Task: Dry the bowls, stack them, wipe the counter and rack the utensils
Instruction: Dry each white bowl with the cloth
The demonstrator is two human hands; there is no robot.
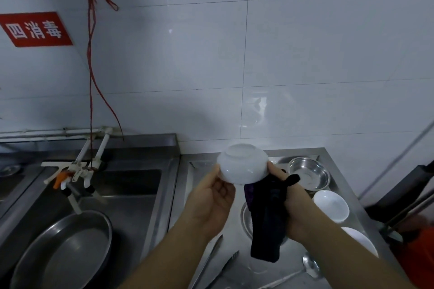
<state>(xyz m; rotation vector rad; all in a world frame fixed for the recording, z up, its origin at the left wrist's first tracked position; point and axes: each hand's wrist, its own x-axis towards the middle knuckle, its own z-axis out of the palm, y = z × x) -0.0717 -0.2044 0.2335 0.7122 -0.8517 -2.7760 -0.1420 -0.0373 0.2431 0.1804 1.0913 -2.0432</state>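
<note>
A white bowl (242, 163) is held upside down above the steel counter (185, 197), foot ring up. My left hand (212, 199) grips its left rim. My right hand (296, 206) touches the bowl's right side and holds a dark cloth (266, 220) that hangs down from it. On the counter to the right stand a steel bowl (308, 175) and two white bowls (331, 205) (360, 240). Another steel bowl (246, 217) is partly hidden behind the cloth. Tongs (207, 261), a fork (226, 265) and a ladle (310, 265) lie at the counter's front.
A steel sink (131, 185) lies to the left, with a white faucet assembly (77, 171) over it and a large round steel pan (63, 251) in front. A tiled wall backs the counter. Dark and orange equipment (413, 218) crowds the counter's right edge.
</note>
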